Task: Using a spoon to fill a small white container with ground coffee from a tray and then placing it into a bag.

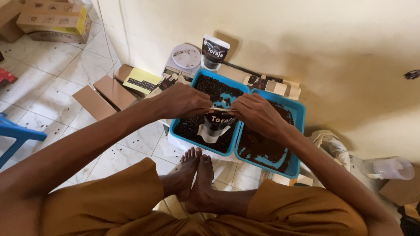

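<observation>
My left hand (183,100) and my right hand (258,114) pinch the two ends of the top edge of a small black-and-white stand-up pouch (215,126). I hold the pouch upright over a blue tray (180,119) filled with dark roasted beans. A second blue tray (299,114) with a thinner layer of dark beans lies beside it on the right, under my right wrist. Another pouch of the same kind (214,52) stands against the wall behind the trays.
A white kitchen scale (184,59) sits at the wall by the far pouch. Flat cardboard pieces (107,94) and a yellow-green box (141,80) lie left of the trays. Stacked cartons (54,19) are top left, a blue chair leg (17,133) at left, a clear plastic jug (389,168) at right. My crossed feet (194,175) rest before the trays.
</observation>
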